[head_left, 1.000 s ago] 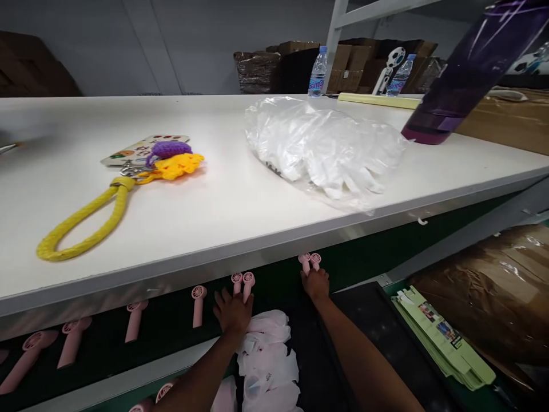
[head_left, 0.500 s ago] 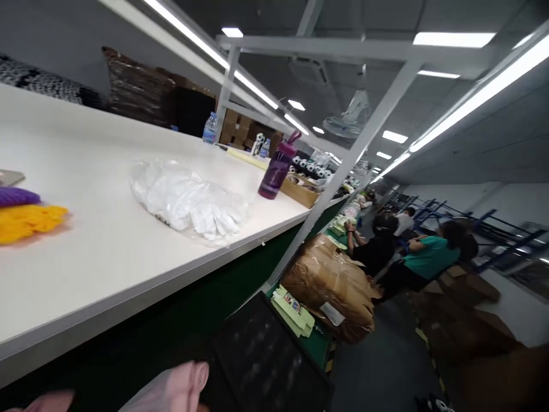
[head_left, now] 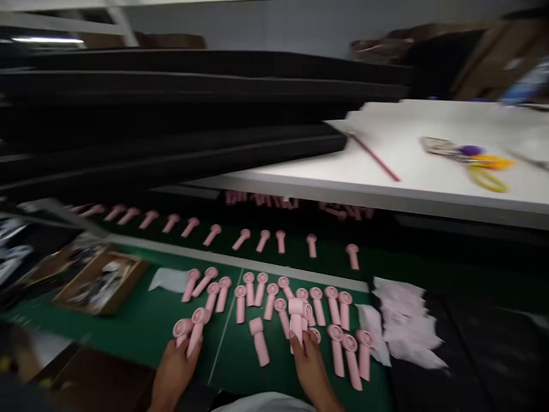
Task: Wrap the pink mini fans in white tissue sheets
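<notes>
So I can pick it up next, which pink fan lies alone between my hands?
The fan midway between your left hand and right hand; it touches no other fan.

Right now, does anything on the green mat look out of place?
Yes, one pink handheld fan looks out of place. It lies on its own on the green mat, just below the tight group of fans and slightly angled, while the others sit close together in rough rows.

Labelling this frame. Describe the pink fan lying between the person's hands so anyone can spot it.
Below the white table, a green work mat holds rows of pink handheld fans. Between the person's left hand and right hand, one pink handheld fan lies apart from the cluster, its grille not showing.
</notes>
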The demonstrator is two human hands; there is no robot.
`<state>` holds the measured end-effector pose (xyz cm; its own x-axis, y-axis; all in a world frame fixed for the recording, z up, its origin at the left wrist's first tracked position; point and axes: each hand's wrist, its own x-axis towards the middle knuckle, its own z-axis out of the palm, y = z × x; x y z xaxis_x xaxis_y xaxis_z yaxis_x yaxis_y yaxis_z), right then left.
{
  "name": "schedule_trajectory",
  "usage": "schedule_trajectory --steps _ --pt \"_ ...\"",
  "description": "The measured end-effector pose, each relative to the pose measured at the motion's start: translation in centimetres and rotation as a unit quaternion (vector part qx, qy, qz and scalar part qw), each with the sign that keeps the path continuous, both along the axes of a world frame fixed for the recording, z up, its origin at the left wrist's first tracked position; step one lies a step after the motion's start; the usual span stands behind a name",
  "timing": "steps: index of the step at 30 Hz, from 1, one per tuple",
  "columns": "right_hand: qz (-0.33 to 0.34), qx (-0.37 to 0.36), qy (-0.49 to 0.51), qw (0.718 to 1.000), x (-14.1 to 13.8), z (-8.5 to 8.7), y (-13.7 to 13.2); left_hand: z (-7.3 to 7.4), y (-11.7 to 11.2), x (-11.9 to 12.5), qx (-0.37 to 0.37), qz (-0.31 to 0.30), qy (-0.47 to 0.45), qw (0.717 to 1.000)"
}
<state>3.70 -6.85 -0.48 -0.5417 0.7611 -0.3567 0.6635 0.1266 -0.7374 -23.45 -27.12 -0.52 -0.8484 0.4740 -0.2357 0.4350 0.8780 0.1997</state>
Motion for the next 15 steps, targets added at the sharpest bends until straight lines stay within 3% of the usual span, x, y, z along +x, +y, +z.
schedule_trajectory --steps 1,3,8,11,15 --pt "-0.008 -0.007 -0.016 1.0 -1.7 0.0 -1.2 -0.2 -2.0 -0.9 -0.004 0.005 -0.005 1.0" --pt "0.009 -0.012 -0.03 0.999 -4.7 0.4 -3.3 -1.1 -3.4 -2.4 0.0 0.017 -0.007 1.0" --pt "0.154 0.038 -0.053 0.986 -12.4 1.1 -8.6 -3.0 -2.2 -7.9 0.009 0.078 0.012 0.997" --pt "0.169 0.101 -0.092 0.976 -15.9 -0.6 -11.1 -4.0 -2.2 -12.2 -0.005 0.111 0.021 0.994" --pt "0.095 0.125 -0.143 0.977 -18.0 -3.5 -12.4 -4.6 -2.5 -16.2 -0.03 0.114 0.024 0.993"
